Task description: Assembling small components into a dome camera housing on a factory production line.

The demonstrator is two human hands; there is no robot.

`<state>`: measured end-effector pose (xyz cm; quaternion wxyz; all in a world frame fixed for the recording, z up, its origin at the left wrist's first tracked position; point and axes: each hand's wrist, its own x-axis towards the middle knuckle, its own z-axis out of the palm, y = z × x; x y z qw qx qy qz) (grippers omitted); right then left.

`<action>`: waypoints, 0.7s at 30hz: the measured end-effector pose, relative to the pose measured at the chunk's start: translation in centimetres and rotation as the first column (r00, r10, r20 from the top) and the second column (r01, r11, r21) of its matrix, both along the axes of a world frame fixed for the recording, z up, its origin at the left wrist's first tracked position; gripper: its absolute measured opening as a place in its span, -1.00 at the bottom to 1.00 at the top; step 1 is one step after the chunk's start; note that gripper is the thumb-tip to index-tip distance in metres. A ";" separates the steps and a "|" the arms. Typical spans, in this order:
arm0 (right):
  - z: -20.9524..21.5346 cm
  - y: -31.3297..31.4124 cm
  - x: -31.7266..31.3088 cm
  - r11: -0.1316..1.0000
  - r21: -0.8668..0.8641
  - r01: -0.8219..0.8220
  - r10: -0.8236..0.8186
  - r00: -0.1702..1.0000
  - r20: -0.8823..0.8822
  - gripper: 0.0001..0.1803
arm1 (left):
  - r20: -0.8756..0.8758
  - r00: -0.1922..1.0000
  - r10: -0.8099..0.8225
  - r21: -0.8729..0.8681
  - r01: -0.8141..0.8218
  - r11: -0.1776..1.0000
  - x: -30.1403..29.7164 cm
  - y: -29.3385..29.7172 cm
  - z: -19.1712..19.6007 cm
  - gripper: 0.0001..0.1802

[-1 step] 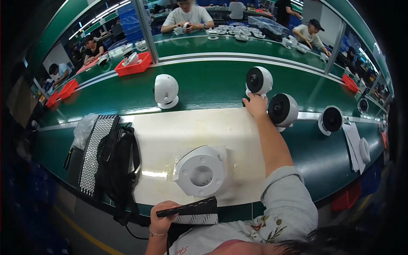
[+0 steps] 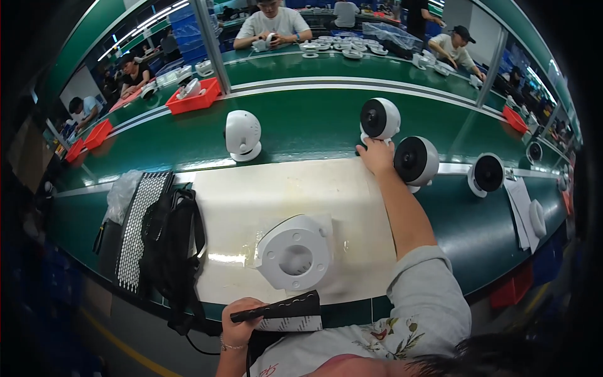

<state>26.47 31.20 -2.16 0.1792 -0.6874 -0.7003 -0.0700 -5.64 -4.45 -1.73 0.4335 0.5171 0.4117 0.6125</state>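
Your right hand [image 2: 378,156] is at the foot of the far ball [image 2: 380,118], and the likeliest trouble is a topple: that ball looks top-heavy on its small foot, so a pull or push this low could tip the round head over. The near ball [image 2: 416,161] sits just beside your bare forearm [image 2: 405,217]; an arm swung outward could knock it, or drive the two balls together. Whether they touch, I can't tell. A thumb sliding upward could also smear the black face.

Your left hand [image 2: 242,315] is closed around one end of the bar [image 2: 282,308]. Held there alone, its free end could dip or swing and catch the ring [image 2: 271,242] on the mat [image 2: 352,201]. With your right arm stretched across, a sleeve might brush that ring too.

The far ball stands upright on the green bench [image 2: 301,125], just past the mat's far right corner. It's a white shell with a round black front, turned toward your left, on a white foot your fingers partly cover. Your right thumb points off to the left; your other fingertips are hidden, so I can't tell how firmly they grip. The bar is black and tapered, with a pale printed label [image 2: 292,324] below it.
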 end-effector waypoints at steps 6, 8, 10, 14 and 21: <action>-0.4 -7.4 3.2 0.980 0.075 -0.184 0.185 0.983 -0.006 -0.63 | -0.005 0.997 -0.071 0.043 0.071 0.997 -0.8 0.0 -0.9 -0.81; 0.2 -9.9 4.0 0.993 0.014 -0.118 0.117 0.992 0.043 -0.63 | 0.076 0.995 -0.060 0.049 0.056 0.997 -0.8 -0.3 -1.0 -0.83; 0.5 -12.3 5.1 0.992 -0.024 -0.125 0.125 0.992 0.008 -0.60 | 0.103 0.994 -0.045 -0.015 0.047 0.999 -0.7 -0.7 -0.6 -0.83; -0.4 -14.4 7.7 0.986 -0.066 -0.154 0.155 0.988 0.004 -0.54 | 0.084 0.996 -0.007 -0.131 0.018 0.991 -0.5 -1.1 0.6 -0.82; 11.4 -22.2 -0.3 0.827 0.020 -0.562 0.547 0.796 -0.257 -0.72 | 0.010 0.999 0.048 -0.161 -0.046 0.986 0.5 -1.1 3.2 -0.94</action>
